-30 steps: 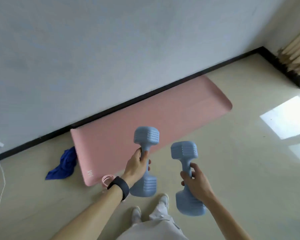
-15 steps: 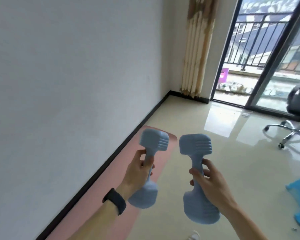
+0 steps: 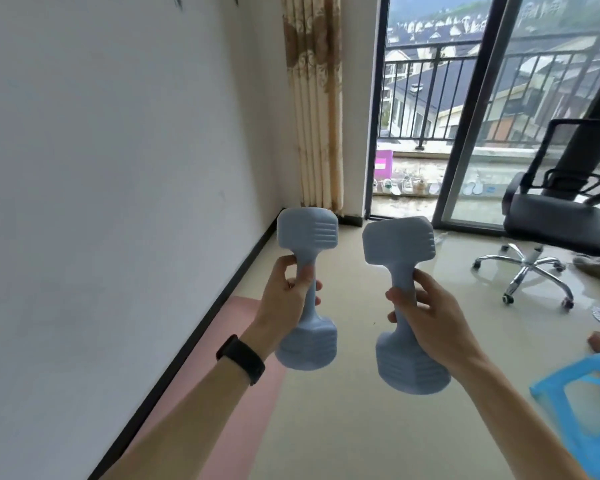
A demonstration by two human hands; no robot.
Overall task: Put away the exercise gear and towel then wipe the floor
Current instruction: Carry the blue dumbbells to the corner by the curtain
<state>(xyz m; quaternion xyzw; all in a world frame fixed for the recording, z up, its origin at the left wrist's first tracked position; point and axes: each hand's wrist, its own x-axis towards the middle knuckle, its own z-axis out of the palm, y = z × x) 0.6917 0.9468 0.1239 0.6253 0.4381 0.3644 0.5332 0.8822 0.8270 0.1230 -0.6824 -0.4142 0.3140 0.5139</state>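
Pale-blue and matte, two dumbbells were held upright in mid-air over the floor, no writing legible on either. The left hand was wrapped closed around the left dumbbell by its handle; the right hand likewise gripped the right dumbbell. One pink mat lay near left along the wall, one office chair far right.

2 pale blue dumbbells, one left and one right, are held upright by their handles. A pink mat lies flat along the wall.
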